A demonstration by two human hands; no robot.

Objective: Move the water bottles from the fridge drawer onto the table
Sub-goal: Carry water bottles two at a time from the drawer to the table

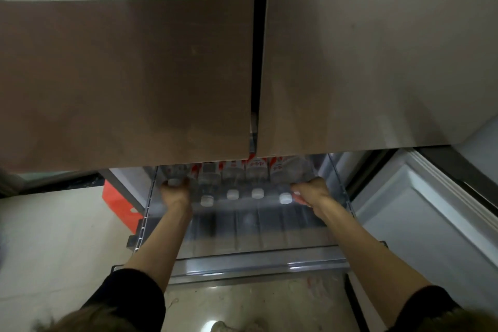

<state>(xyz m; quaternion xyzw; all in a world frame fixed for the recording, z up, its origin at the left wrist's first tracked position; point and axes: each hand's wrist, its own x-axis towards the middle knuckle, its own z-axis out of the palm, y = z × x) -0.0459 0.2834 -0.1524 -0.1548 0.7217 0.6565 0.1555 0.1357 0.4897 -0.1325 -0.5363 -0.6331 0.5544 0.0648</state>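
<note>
Two big fridge doors fill most of the view, both closed, so only the pulled-out drawer underneath is accessible. Drawer is clear plastic and fully extended toward the person. Its front half looks bare; the load sits at the back, partly tucked under the door edge.

Row of water bottles lies flat across the back, side by side and touching, white caps pointing at the person. That orientation makes sense: necks face the reach, so each can be taken by the cap end without digging. I count about five or six, but the back ends are hidden by the doors.

Both arms are stretched into the drawer, one per end of the row, probably to take two per trip.

Left hand: grip is clamped round the neck of the leftmost bottle, fingers curled up around the cap.

Right hand: fingers wrapped over the shoulder of the rightmost bottle. A second cap sits just beside the wrist, belonging to the neighbour.

Neither bottle looks lifted clear yet. No table visible in this view. Orange bag sits on the floor left of the drawer.

Risk: the bottles are likely slick with cold, so a neck grip holds better than a body grip.
</note>
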